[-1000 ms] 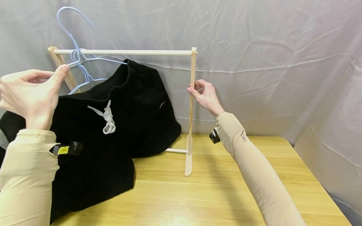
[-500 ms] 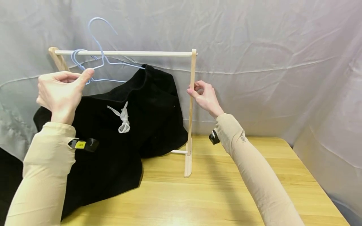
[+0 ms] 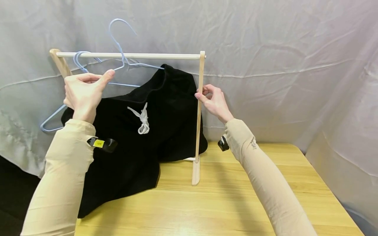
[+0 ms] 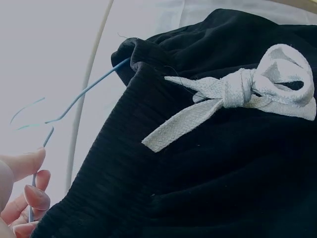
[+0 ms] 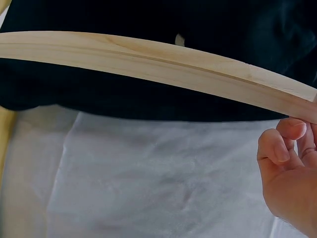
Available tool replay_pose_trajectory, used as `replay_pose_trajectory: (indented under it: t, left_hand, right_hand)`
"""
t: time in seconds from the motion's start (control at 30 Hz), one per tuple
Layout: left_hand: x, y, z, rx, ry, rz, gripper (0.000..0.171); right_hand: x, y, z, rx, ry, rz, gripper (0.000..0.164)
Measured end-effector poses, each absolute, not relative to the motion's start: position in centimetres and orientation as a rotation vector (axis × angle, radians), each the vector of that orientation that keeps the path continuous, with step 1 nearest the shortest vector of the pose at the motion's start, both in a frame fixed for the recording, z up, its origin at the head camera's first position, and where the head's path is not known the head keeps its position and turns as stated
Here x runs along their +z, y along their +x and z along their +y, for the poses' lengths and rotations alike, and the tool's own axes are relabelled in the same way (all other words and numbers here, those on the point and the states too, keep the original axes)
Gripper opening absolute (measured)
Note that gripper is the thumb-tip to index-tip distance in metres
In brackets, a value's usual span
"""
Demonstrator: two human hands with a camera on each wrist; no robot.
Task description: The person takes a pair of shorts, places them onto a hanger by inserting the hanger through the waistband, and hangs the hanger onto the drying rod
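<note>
My left hand (image 3: 86, 93) pinches a blue wire hanger (image 3: 146, 65) by its left shoulder, thumb on top. Black shorts (image 3: 127, 147) with a knotted white drawstring (image 3: 143, 119) hang from that hanger in front of the wooden rack. The hanger's hook rises above the white rail (image 3: 165, 56), apart from it. In the left wrist view the wire (image 4: 89, 88) runs into the waistband. Fingers of my right hand (image 3: 215, 101) grip the rack's right post (image 3: 199, 131), as the right wrist view also shows. The shorts' left side is partly behind my left arm.
Another blue hanger (image 3: 75, 59) hangs on the rail's left part, partly hidden by my left hand and the shorts. The rack stands on a yellow wood-grain table (image 3: 183, 203). Behind it hangs a grey cloth (image 3: 265, 49). Dark fabric (image 3: 14, 190) shows at lower left.
My left hand has carried the hanger and shorts rightward along the rack, uncovering the lower left corner of a blue hanger. The right hand stays on the post.
</note>
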State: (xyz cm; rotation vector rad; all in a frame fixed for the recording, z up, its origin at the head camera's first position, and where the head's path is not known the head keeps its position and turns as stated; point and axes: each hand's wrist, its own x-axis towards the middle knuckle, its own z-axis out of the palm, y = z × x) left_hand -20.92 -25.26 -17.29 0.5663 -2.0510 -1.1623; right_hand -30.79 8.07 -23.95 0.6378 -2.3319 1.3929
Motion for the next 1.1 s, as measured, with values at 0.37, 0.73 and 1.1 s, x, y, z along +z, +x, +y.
replay_pose_trajectory:
  t: [0.37, 0.73, 1.1]
  left_hand:
    - [-18.5, -22.1, -24.1, -1.151, 0.535, -2.118, 0.037]
    - [-19.9, -22.6, -24.1, -1.129, 0.498, -2.135, 0.035]
    - [-21.0, -22.9, -24.0, -1.199, 0.490, -2.156, 0.041]
  right_hand:
    - [-24.0, -30.6, 7.7, 1.402, 0.647, -2.326, 0.024]
    - [-23.9, -30.6, 7.6, 1.414, 0.654, -2.318, 0.024]
    - [-23.9, -30.6, 7.5, 1.385, 0.646, -2.330, 0.024]
